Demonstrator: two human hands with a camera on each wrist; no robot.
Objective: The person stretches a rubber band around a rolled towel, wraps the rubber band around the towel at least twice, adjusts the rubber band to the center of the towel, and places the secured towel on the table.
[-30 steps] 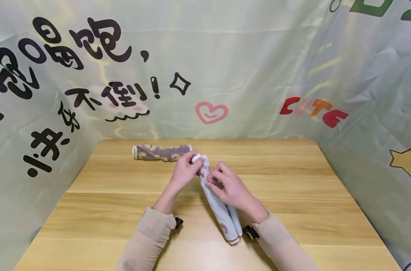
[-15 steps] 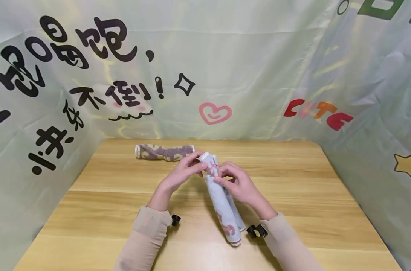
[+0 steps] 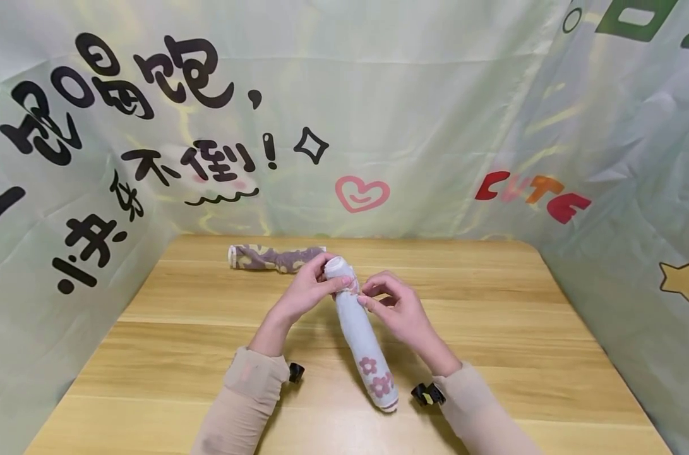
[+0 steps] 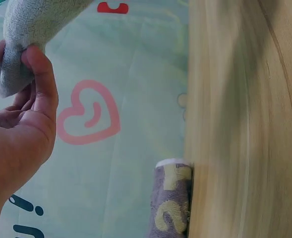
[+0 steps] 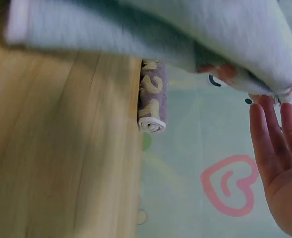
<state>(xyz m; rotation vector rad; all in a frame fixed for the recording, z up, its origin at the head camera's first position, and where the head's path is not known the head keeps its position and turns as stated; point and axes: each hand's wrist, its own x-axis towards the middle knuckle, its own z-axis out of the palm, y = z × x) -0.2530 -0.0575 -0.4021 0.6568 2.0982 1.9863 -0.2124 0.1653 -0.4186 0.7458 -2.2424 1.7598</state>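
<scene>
A rolled light blue towel (image 3: 361,335) with pink flowers slants across the middle of the table, its flowered end toward me. Near its far end the roll narrows to a waist. My left hand (image 3: 307,287) grips the far end, thumb on top, and the left wrist view has the cloth (image 4: 36,25) pinched between thumb and fingers. At the waist, thumb and forefinger of my right hand (image 3: 401,309) pinch the towel's right side. What exactly lies between them I cannot tell. In the right wrist view, the towel (image 5: 235,29) spans the top, fingertips right at its underside.
A rolled purple towel (image 3: 264,258) with yellow shapes lies at the back of the wooden table (image 3: 492,354), just behind my left hand and narrowed at its middle. Printed cloth sheets (image 3: 435,114) hang behind and on both sides. A small black wrist camera (image 3: 428,394) sits by each cuff.
The light blue towel has been turned about its length, so its flowers now face up and the loose flap on its right no longer shows. Both hands stay near its far end.
</scene>
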